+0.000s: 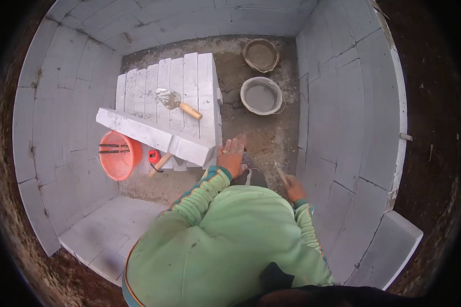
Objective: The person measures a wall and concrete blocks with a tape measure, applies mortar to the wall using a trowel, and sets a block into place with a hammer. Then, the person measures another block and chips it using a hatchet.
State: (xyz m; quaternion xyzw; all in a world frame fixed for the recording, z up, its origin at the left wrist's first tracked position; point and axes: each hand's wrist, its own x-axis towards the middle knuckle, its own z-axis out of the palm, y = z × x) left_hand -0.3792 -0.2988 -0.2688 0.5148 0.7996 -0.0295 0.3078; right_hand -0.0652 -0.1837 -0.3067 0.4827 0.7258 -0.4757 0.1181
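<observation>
My left hand (231,157) lies with its fingers stretched out beside the near right end of a long white block (153,134); whether it touches the block I cannot tell. That block rests slantwise across a stack of white blocks (152,84). A trowel (169,98) with a wooden handle lies on top of the stack. My right hand (295,189) is closed around a tool with a pale, wood-coloured handle (281,175), held low at my right side. The tool's working end is too small and blurred to name.
An orange bucket (121,156) with dark rods across it stands left, near a red tape measure (154,156) and a wooden handle (160,165). Two buckets, one with grey mix (261,96) and one with brown contents (261,55), stand ahead. Block walls (338,112) enclose the floor.
</observation>
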